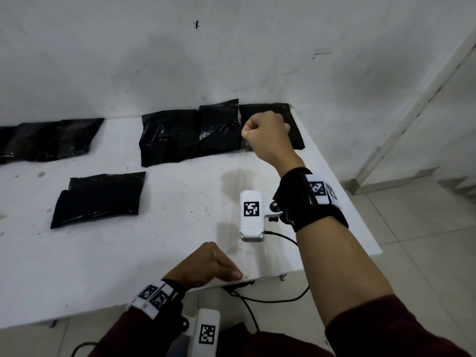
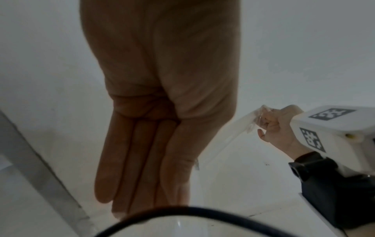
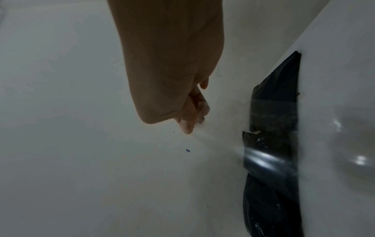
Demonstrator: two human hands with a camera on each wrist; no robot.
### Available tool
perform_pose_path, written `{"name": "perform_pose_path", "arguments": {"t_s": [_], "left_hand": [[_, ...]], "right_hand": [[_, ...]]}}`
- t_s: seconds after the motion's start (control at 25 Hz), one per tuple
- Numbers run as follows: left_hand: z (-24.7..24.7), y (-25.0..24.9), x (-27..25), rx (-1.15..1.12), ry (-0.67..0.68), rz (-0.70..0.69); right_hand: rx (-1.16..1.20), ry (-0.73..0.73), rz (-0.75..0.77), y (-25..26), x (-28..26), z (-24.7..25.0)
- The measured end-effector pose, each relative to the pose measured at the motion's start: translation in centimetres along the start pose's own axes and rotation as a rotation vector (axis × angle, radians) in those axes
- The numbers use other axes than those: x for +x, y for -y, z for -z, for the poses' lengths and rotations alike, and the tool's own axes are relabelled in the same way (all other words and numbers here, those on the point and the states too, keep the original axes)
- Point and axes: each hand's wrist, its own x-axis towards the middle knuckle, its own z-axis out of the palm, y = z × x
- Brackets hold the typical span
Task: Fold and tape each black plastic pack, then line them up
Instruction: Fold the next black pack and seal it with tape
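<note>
Several black plastic packs lie on the white table (image 1: 180,228). One folded pack (image 1: 100,199) sits alone at the left middle. A row of three, pack (image 1: 167,137), pack (image 1: 221,127) and pack (image 1: 293,124), lines the back wall, also seen in the right wrist view (image 3: 274,144). My right hand (image 1: 265,130) is raised in a fist above the back right pack and grips one end of a clear tape strip (image 2: 229,137). My left hand (image 1: 208,264) rests at the table's near edge; its thumb pinches the strip's other end against straight fingers (image 2: 142,160).
More black packs (image 1: 46,140) lie at the back left against the wall. The table's right edge (image 1: 360,215) drops to a tiled floor. A black cable (image 1: 257,300) hangs below the near edge.
</note>
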Motion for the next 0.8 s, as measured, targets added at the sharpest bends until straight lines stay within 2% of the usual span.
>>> {"name": "perform_pose_path", "arguments": {"t_s": [0.2,0.32,0.36,0.6,0.68,0.8], "left_hand": [[0.1,-0.2,-0.3,0.022,0.081,0.043],[-0.1,-0.4,-1.6,-0.119,0.18,0.1],[0.2,-0.4,-2.0,-0.147,0.17,0.112],[6.3,0.2,-3.1,-0.111,-0.199,0.122],[8.3,0.2,-3.3,-0.073,-0.274,0.14],[11.2,0.2,-3.6,-0.02,-0.313,0.13]], "right_hand": [[0.049,0.024,-0.039,-0.5,-0.7,-0.7],[0.072,0.012,-0.075,-0.7,-1.1,-1.1],[0.083,-0.004,-0.084,-0.6,-1.2,-1.0],[0.267,-0.129,-0.172,-0.7,-0.6,0.5],[0.335,-0.14,-0.202,-0.8,-0.2,0.5],[0.376,-0.113,-0.235,-0.3,0.4,0.2]]}}
